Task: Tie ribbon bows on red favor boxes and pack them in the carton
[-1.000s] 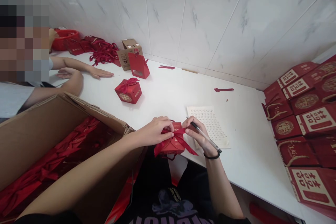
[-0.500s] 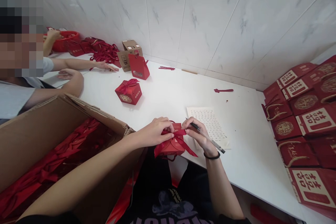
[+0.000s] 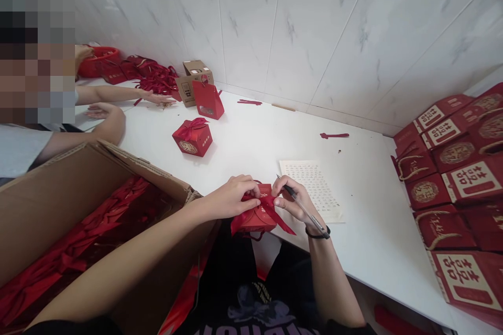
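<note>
Both left fingers (image 3: 254,202) and right fingers (image 3: 280,202) pinch probably soft, slippery ribbon (image 3: 268,205); the box (image 3: 257,221) beneath them seems light, crushable: best held by its edges.

We note one gift box (image 3: 256,219) at lower centre, between a carton (image 3: 145,166) at lower left and a sheet (image 3: 314,183) on the table (image 3: 251,141); stacked packages (image 3: 456,193), far right.

The white table (image 3: 243,149) has a red box (image 3: 196,141) with a bow (image 3: 194,126) left of the middle, a page of writing (image 3: 312,183) right of the middle, and stacked red bags (image 3: 469,180) far right.
</note>
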Demonstrator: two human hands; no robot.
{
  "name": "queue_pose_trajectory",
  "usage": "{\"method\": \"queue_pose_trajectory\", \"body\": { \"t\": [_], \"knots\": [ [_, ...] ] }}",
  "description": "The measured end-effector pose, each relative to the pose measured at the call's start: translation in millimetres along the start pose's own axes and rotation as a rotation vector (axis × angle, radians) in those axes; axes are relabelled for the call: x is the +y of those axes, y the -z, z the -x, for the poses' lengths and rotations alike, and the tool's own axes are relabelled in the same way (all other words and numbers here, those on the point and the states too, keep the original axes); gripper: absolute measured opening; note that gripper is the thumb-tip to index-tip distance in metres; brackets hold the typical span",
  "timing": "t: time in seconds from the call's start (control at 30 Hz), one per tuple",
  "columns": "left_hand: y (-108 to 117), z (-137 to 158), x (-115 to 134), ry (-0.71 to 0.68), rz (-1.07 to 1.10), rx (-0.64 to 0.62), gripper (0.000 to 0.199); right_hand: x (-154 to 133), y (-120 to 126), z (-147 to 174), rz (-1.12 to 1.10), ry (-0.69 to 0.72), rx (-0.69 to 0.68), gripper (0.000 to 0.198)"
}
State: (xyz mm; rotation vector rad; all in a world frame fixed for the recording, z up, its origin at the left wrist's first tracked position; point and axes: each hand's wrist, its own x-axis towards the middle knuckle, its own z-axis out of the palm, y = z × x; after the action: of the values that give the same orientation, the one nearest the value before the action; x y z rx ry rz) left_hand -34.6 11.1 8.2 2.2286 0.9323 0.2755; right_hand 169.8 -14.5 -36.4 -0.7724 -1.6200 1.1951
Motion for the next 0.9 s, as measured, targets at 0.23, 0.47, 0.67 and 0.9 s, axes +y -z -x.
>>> {"method": "queue_pose_trajectory", "body": {
  "t": [0.23,0.47,0.67,0.9],
  "knots": [
    [0.0,0.8,0.3,-0.003,-0.004,0.000,0.008,-14.3,-3.8,-1.4,0.117,0.003,-0.024,0.017],
    [0.7,-0.4,0.9,-0.004,-0.001,-0.008,0.008,-8.5,-12.0,-4.5,0.220,-0.083,0.200,0.020],
    [-0.7,-0.1,-0.8,-0.015,0.009,0.009,0.009,4.8,-16.0,3.5,0.300,-0.156,0.379,0.020],
    [-0.8,0.0,2.5,-0.051,0.010,-0.017,0.008,-4.5,-26.6,1.9,0.122,-0.268,0.354,0.033]
  ]
}}
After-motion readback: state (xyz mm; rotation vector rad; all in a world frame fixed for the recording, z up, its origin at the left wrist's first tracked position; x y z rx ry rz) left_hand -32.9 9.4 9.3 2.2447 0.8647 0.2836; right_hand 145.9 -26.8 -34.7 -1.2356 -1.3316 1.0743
